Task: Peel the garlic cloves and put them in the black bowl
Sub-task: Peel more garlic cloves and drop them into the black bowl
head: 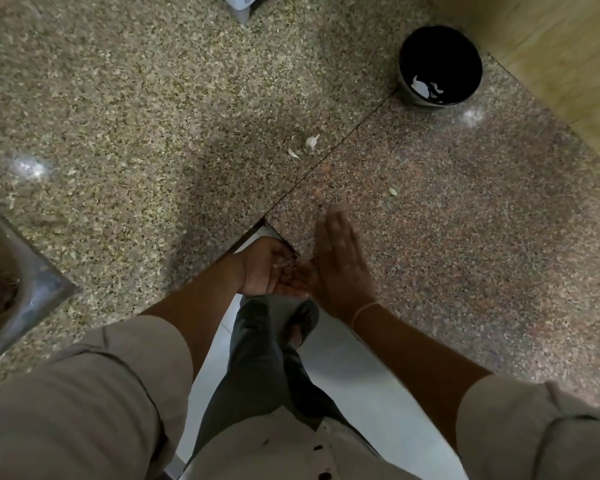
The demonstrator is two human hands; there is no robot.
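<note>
Right hand (340, 268) is flat on the bench (153, 116) near its inner corner, fingers straight and together, holding nothing. Left hand (265, 268) is cupped palm-up just below the bench edge, touching the right hand's thumb side. What lies in the cup is too blurred to tell.

Step in hand looks like sweeping loose skins off the edge into the cupped palm. To do it well:
- keep the right palm low and flat so thin skins do not slip under it
- keep the left cup tight against the edge so nothing falls to the floor
- pull in one slow stroke, as papery bits fly easily

Black bowl (409, 95) stands far right on the bench, well apart from both hands, with white peeled cloves (421, 87) inside. One pale garlic clove (312, 142) lies mid-bench and looks unpeeled, though I am not sure. A skin scrap (293, 154) sits just beside it, and a small bit (392, 191) lies nearer the right hand.

That clove probably needs peeling, so the sweep should not drag it in with the waste. Sink (21, 271) is at the left.
</note>
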